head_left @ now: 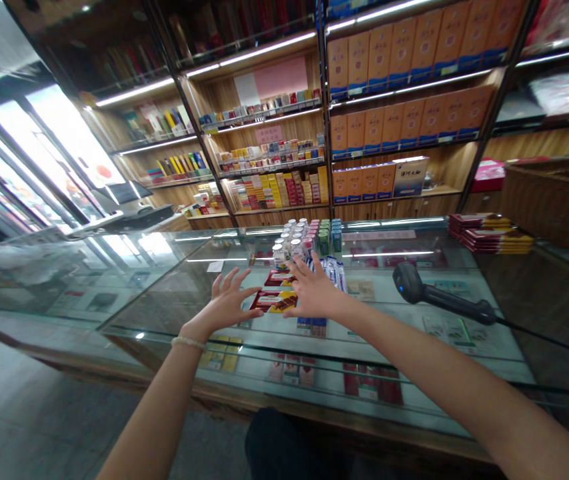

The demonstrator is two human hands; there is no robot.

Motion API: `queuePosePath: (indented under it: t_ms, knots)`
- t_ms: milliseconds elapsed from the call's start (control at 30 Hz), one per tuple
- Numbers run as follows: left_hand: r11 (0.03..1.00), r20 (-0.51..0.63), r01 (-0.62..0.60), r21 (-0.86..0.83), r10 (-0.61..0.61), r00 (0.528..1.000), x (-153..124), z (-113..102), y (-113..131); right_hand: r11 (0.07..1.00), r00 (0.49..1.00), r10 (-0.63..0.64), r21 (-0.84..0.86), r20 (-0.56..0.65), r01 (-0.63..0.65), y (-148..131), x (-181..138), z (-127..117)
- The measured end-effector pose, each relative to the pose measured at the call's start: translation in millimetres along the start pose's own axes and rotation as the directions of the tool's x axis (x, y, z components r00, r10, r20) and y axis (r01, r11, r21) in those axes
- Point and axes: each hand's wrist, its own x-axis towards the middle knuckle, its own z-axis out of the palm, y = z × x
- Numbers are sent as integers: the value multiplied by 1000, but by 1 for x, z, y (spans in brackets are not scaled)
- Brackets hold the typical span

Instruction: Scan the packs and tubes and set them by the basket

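My left hand (225,303) is spread over the glass counter, its thumb near the left end of a red-and-yellow snack packet (273,300). At the packet's right end is my right hand (312,288), fingers apart; whether it touches the wrapper I cannot tell. A second red packet (277,277) lies just behind the first. Beside and partly behind my right hand are blue-and-white packets (333,269). Rows of small cans (292,239), white, pink, green and blue, stand farther back.
A black handheld scanner (429,293) with a cable lies right on the glass counter (384,340). Stacked red-and-yellow packets (489,235) sit at the far right by a wicker basket (559,200). Shelves with orange boxes (402,57) line the wall. A monitor (122,193) stands far left.
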Motion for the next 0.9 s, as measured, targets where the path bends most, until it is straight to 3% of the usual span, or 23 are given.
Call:
queuePosePath:
  t_ms: [267,467,733,900]
  knots:
    - [1000,4,22,4,-22,1000,3,-7,4,998,999,45,52,29,-47,-4,-1,6]
    - [999,-171,24,34,-18,985,11,-26,15,993,992,84,88,-89,-76,8,-4,-10]
    - [999,-419,-16,38,30,907,51,-51,66,990,933,140,16,-330,-143,56,-29,-34]
    - [998,-492,-35,48,54,869,83,-58,102,978,895,173,-32,-411,-204,90,-53,-47]
